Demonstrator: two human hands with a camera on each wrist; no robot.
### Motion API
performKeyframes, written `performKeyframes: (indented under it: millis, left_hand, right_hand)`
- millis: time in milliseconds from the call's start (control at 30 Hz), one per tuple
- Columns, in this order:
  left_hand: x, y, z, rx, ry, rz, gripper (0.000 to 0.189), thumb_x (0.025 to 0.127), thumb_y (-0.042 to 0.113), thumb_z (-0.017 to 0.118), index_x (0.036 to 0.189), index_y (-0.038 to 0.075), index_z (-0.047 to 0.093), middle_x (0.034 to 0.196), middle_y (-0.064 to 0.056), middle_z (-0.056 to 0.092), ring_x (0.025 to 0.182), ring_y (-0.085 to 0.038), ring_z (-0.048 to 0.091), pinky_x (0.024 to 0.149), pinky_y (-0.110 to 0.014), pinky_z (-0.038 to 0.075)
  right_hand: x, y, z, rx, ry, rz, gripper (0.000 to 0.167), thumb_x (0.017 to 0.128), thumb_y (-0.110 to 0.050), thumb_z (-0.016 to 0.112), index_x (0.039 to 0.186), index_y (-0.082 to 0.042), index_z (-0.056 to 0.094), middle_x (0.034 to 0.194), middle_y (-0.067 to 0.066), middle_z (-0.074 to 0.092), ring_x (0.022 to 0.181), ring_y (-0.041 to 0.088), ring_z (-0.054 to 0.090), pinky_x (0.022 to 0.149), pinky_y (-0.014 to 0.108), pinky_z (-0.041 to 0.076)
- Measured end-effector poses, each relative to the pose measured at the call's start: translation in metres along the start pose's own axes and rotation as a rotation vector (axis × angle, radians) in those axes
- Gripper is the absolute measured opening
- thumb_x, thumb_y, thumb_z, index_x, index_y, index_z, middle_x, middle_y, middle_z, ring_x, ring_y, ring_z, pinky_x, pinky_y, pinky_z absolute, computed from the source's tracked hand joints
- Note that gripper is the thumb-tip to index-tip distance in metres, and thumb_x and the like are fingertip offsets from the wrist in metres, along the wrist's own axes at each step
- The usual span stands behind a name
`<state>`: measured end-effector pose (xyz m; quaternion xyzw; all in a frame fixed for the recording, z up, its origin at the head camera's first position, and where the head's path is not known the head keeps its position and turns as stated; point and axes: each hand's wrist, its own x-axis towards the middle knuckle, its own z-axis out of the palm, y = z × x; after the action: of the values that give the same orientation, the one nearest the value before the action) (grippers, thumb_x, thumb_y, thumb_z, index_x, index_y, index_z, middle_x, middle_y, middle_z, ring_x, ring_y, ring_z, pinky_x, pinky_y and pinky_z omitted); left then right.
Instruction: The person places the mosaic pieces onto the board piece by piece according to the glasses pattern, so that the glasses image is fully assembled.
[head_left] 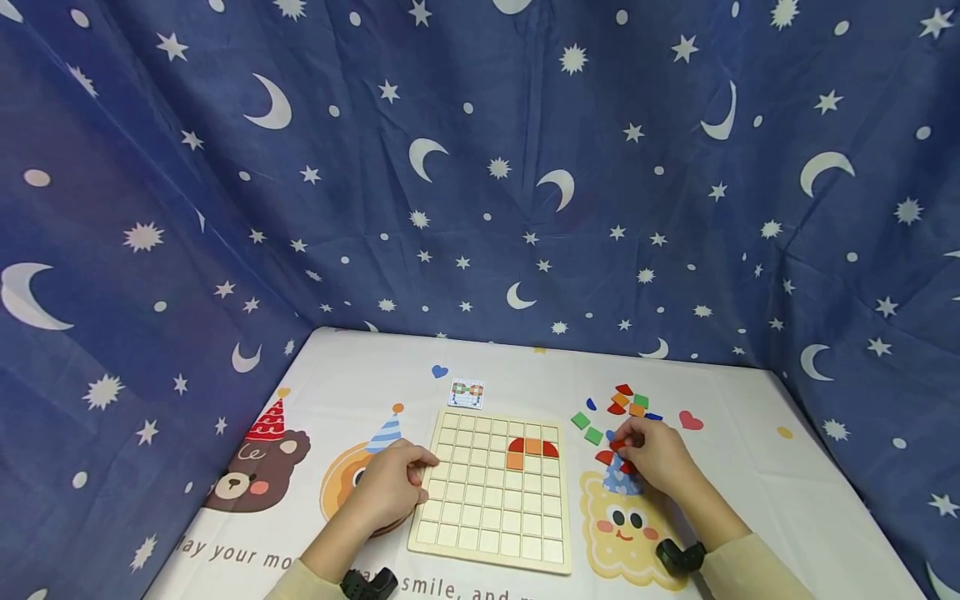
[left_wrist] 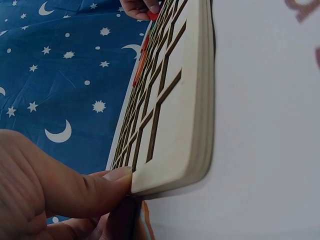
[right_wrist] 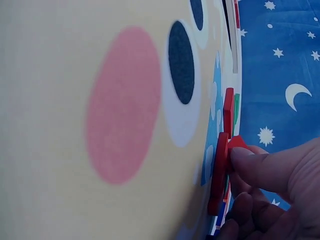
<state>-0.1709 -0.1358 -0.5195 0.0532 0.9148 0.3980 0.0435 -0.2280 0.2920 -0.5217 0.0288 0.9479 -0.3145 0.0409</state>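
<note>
A pale wooden grid board (head_left: 491,533) lies on the table, with two red quarter-round pieces (head_left: 516,444) and two orange squares (head_left: 515,461) set in its upper right cells. My left hand (head_left: 390,483) grips the board's left edge; in the left wrist view the thumb (left_wrist: 107,185) presses on the rim near a corner. To the right of the board, my right hand (head_left: 656,454) pinches a small red piece (right_wrist: 237,142) between thumb and fingers, low among the loose pieces. Another red piece (right_wrist: 218,172) stands out beside the fingertips in the right wrist view.
Loose green squares (head_left: 593,436), orange, red and blue pieces lie scattered around and behind the right hand. A small pattern card (head_left: 467,393) sits behind the board. The white cloth (head_left: 360,358) has printed cartoon figures, and a blue starry curtain (head_left: 480,208) surrounds the table.
</note>
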Motion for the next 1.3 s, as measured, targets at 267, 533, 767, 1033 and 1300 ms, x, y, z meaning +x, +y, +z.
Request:
performKeyframes:
  millis: [267,533,767,1033,1300]
  left_hand:
    - [0.000,0.000,0.000,0.000,-0.001,-0.001,0.047,0.073,-0.010,0.085,0.112,0.016,0.081,0.086,0.000,0.059,0.072,-0.012,0.052,0.067,-0.027,0.043]
    - [0.001,0.000,0.002,0.017,0.015,0.020,0.047,0.071,-0.010,0.085,0.109,0.016,0.081,0.083,0.003,0.058,0.070,-0.009,0.052,0.066,-0.025,0.043]
    - [0.001,-0.001,0.001,0.007,0.011,0.020,0.047,0.071,-0.011,0.085,0.110,0.016,0.081,0.084,0.002,0.058,0.071,-0.010,0.052,0.067,-0.026,0.044]
    - [0.002,-0.001,0.002,0.007,0.008,0.020,0.047,0.072,-0.011,0.085,0.110,0.016,0.081,0.084,0.002,0.058,0.071,-0.010,0.052,0.067,-0.026,0.044]
    - [0.001,0.000,0.001,0.009,0.005,0.018,0.047,0.072,-0.010,0.085,0.111,0.016,0.081,0.084,0.002,0.058,0.070,-0.010,0.052,0.066,-0.026,0.044]
  right_hand:
    - [-0.006,-0.008,-0.001,0.061,0.021,0.018,0.012,0.095,-0.003,0.078,0.103,-0.012,0.078,0.096,0.006,0.071,0.086,0.022,0.059,0.073,0.027,0.057]
    - [-0.017,-0.033,0.007,0.153,0.001,0.047,0.011,0.095,-0.005,0.079,0.101,-0.014,0.080,0.098,0.004,0.076,0.089,0.022,0.060,0.074,0.028,0.053]
    - [-0.026,-0.055,0.025,0.232,-0.033,0.027,0.014,0.092,-0.002,0.080,0.096,-0.015,0.080,0.092,0.001,0.076,0.082,0.020,0.060,0.066,0.026,0.052]
    - [-0.036,-0.081,0.051,0.274,-0.089,-0.003,0.018,0.090,-0.002,0.083,0.090,-0.020,0.079,0.085,-0.001,0.070,0.080,0.019,0.058,0.065,0.026,0.048]
    - [-0.037,-0.096,0.076,0.234,-0.104,-0.102,0.019,0.090,-0.003,0.083,0.087,-0.021,0.078,0.082,-0.006,0.070,0.081,0.016,0.058,0.071,0.026,0.047]
